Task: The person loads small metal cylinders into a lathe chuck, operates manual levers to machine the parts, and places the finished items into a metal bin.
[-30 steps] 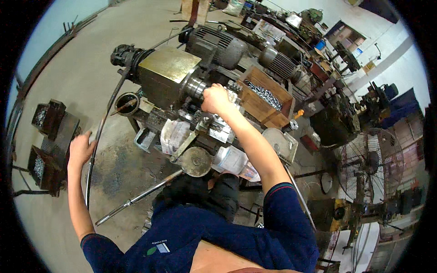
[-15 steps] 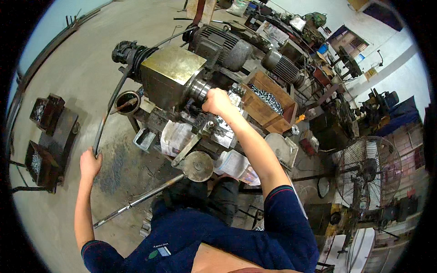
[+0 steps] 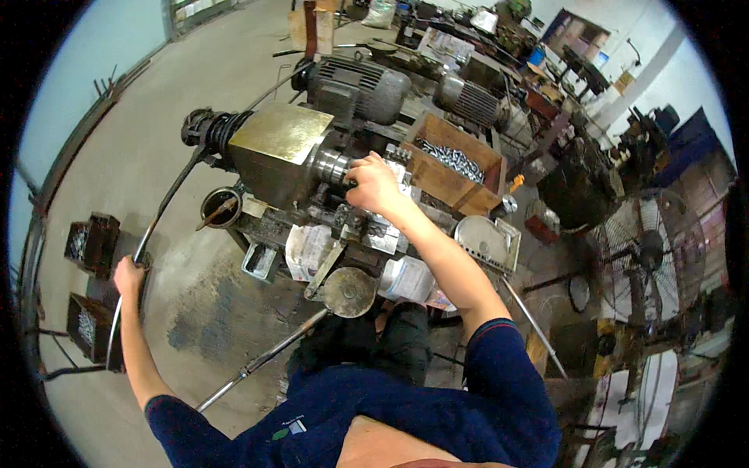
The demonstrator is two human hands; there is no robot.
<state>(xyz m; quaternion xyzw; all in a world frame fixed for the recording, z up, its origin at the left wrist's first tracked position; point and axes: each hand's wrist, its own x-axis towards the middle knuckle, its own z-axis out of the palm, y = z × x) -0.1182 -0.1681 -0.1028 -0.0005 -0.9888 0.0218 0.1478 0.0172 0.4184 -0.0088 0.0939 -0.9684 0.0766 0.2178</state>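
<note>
I stand at a grimy metalworking machine with a brass-coloured box housing point(image 3: 282, 132) and a shiny round chuck point(image 3: 331, 165). My right hand point(image 3: 373, 184) reaches forward and rests with closed fingers right at the chuck; whatever it pinches is hidden. My left hand point(image 3: 129, 275) is stretched out to the left and grips the end of a long, curved metal lever bar point(image 3: 162, 212) that runs up to the machine's left side. A round metal disc point(image 3: 349, 291) sits at the machine's near edge, just in front of my legs.
A wooden box of small shiny metal parts point(image 3: 452, 168) stands right of the chuck. Electric motors point(image 3: 355, 90) sit behind the machine. Dark crates of parts point(image 3: 90, 242) rest on the concrete floor at left. A pedestal fan point(image 3: 644, 249) stands right. A steel rod point(image 3: 261, 359) slants along the floor.
My left hand has dropped lower and further left and now grips the long lever bar. My right hand stays at the chuck. The view has shifted closer to the machine.
</note>
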